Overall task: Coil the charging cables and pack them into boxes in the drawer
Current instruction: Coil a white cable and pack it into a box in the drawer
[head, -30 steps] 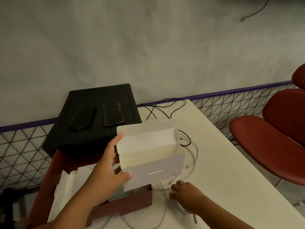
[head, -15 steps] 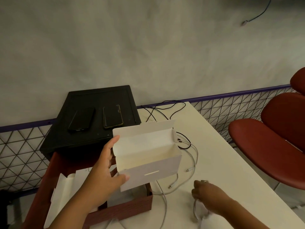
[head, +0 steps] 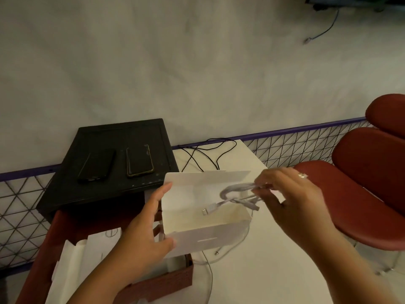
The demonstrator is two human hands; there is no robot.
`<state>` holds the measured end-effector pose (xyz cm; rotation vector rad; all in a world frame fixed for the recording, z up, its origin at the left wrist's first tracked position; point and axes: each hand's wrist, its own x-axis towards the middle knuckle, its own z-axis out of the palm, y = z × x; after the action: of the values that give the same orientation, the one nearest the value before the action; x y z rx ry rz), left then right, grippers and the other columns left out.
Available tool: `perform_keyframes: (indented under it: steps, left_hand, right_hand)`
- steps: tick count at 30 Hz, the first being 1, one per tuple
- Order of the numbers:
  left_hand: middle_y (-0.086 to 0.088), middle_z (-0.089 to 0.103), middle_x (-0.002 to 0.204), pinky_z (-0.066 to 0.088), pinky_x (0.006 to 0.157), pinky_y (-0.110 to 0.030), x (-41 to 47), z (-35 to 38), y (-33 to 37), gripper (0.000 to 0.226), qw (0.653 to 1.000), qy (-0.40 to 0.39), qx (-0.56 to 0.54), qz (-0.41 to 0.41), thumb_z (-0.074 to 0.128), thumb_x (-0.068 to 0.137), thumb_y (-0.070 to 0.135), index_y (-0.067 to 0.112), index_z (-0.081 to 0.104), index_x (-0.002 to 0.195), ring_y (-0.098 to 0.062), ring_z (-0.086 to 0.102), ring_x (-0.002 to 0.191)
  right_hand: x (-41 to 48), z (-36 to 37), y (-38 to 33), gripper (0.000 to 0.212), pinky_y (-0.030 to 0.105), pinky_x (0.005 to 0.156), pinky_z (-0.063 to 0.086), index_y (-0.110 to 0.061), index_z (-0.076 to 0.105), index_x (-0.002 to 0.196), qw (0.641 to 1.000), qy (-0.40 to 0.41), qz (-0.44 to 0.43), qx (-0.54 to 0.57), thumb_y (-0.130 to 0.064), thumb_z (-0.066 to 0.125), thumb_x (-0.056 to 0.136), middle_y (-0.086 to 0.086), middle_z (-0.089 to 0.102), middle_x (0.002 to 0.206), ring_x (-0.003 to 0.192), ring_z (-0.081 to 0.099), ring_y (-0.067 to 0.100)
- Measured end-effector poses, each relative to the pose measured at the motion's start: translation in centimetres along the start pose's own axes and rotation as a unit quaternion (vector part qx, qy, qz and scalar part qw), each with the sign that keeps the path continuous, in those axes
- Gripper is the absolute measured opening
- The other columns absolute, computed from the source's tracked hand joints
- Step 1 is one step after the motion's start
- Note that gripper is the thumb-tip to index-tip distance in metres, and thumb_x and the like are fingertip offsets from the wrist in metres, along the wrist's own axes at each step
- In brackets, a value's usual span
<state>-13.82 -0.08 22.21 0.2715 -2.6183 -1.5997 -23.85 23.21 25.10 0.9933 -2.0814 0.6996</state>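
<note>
Head | left hand (head: 142,233) gripping open box (head: 197,240) end | right hand (head: 291,198) pinching coiled cable (head: 234,189) above box | loose cables (head: 215,252) lying on table (head: 274,270)

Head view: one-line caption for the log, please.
Left hand holds an open white box; right hand pinches a coiled white cable over its opening.

Dark phone (head: 96,164) beside gold-edged phone (head: 139,161) on black cabinet top (head: 122,132), red chair (head: 361,194), purple-railed wire mesh (head: 306,150), white table (head: 274,270)

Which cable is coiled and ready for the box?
The white cable pinched in the right hand above the open box; the black cable and another white one lie loose on the table.
</note>
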Motion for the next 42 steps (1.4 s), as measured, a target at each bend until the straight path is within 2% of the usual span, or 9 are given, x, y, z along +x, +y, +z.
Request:
perform_keyframes:
  steps: [3, 9, 15, 22, 29, 31, 35, 39, 42]
  left_hand:
    - [0.03, 0.028, 0.116, 0.037, 0.105, -0.033, -0.3, -0.1, 0.3, 0.09, 1.0, -0.004, -0.003, 0.0, 0.07, 0.079, 0.004, 0.069, 0.018, 0.114, 0.001, 0.025, 0.116]
    - [0.042, 0.026, 0.103, 0.045, 0.095, -0.024, -0.7, -0.2, 0.1, 0.091, 1.0, 0.0, -0.025, 0.012, 0.071, 0.077, 0.003, 0.07, 0.019, 0.111, 0.01, 0.041, 0.094]
    - [0.031, 0.036, 0.118, 0.049, 0.091, -0.029, -0.9, -0.4, -0.7, 0.095, 0.999, 0.023, -0.036, 0.015, 0.074, 0.074, 0.002, 0.073, 0.021, 0.111, -0.007, 0.039, 0.117]
    - [0.035, 0.037, 0.117, 0.051, 0.088, -0.024, -1.3, -0.7, -1.5, 0.097, 0.998, 0.018, -0.048, 0.02, 0.073, 0.075, 0.002, 0.074, 0.021, 0.112, -0.008, 0.042, 0.119]
    - [0.041, 0.032, 0.109, 0.05, 0.074, -0.01, -1.4, 0.0, -0.7, 0.094, 0.998, 0.011, -0.047, 0.031, 0.072, 0.076, 0.002, 0.072, 0.021, 0.11, 0.009, 0.041, 0.101]
    - [0.036, 0.037, 0.115, 0.053, 0.073, -0.014, -1.4, -0.2, -1.1, 0.094, 0.998, 0.007, -0.06, 0.029, 0.072, 0.075, 0.0, 0.071, 0.024, 0.113, 0.004, 0.045, 0.109]
    - [0.025, 0.044, 0.125, 0.054, 0.079, -0.021, -1.5, -0.6, -1.9, 0.097, 0.998, 0.012, -0.064, 0.021, 0.074, 0.072, 0.0, 0.072, 0.024, 0.112, -0.011, 0.048, 0.118]
    - [0.02, 0.05, 0.127, 0.048, 0.09, -0.027, -1.4, -1.3, -2.3, 0.102, 0.997, 0.027, -0.075, 0.017, 0.075, 0.07, -0.004, 0.072, 0.023, 0.113, -0.009, 0.053, 0.115]
    - [0.02, 0.051, 0.124, 0.046, 0.088, -0.023, -1.4, -2.0, -2.5, 0.101, 0.997, 0.037, -0.072, 0.017, 0.074, 0.07, -0.005, 0.068, 0.021, 0.115, -0.005, 0.054, 0.111]
  right_hand:
    - [0.3, 0.9, -0.6, 0.011, 0.025, 0.057, 0.048, -0.013, 0.065, 0.084, 0.995, -0.074, -0.063, -0.015, -0.019, 0.055, 0.084, 0.0, 0.066, 0.082, 0.069, 0.057, 0.018]
    - [0.7, 2.6, -1.5, 0.025, 0.026, 0.052, 0.049, -0.017, 0.066, 0.082, 0.962, -0.237, -0.132, -0.04, -0.002, 0.077, 0.066, -0.002, 0.064, 0.074, 0.063, 0.057, 0.022]
    - [0.0, 3.8, -1.7, 0.025, 0.026, 0.044, 0.048, -0.021, 0.067, 0.075, 0.946, -0.3, -0.116, -0.025, -0.002, 0.077, 0.062, -0.005, 0.06, 0.066, 0.058, 0.054, 0.018]
    - [0.1, 2.8, -2.0, 0.016, 0.029, 0.063, 0.05, -0.02, 0.069, 0.082, 0.935, -0.348, -0.016, 0.058, -0.008, 0.059, 0.078, -0.005, 0.068, 0.081, 0.073, 0.059, 0.019]
    - [1.5, 2.9, -3.3, 0.026, 0.027, 0.084, 0.043, -0.023, 0.066, 0.107, 0.9, -0.434, -0.05, -0.018, -0.009, 0.051, 0.091, -0.001, 0.065, 0.105, 0.099, 0.054, 0.019]
    - [1.4, 2.8, -3.1, 0.024, 0.026, 0.085, 0.045, -0.023, 0.067, 0.107, 0.904, -0.426, -0.036, 0.004, -0.012, 0.052, 0.091, -0.002, 0.066, 0.106, 0.099, 0.056, 0.019]
    - [0.6, 2.5, -2.6, 0.025, 0.001, 0.07, 0.028, -0.02, 0.069, 0.109, 0.922, -0.381, -0.03, 0.07, -0.013, 0.053, 0.092, -0.006, 0.061, 0.116, 0.093, 0.056, 0.009]
    - [-0.5, 2.2, -1.4, 0.024, 0.005, 0.075, 0.04, -0.018, 0.072, 0.1, 0.956, -0.262, 0.008, 0.132, -0.013, 0.054, 0.085, -0.01, 0.065, 0.105, 0.089, 0.059, 0.003]
    - [-1.7, 1.8, -0.4, 0.019, 0.008, 0.076, 0.044, -0.031, 0.071, 0.094, 0.957, -0.144, 0.133, 0.212, -0.026, 0.058, 0.081, -0.02, 0.065, 0.097, 0.09, 0.06, 0.0]
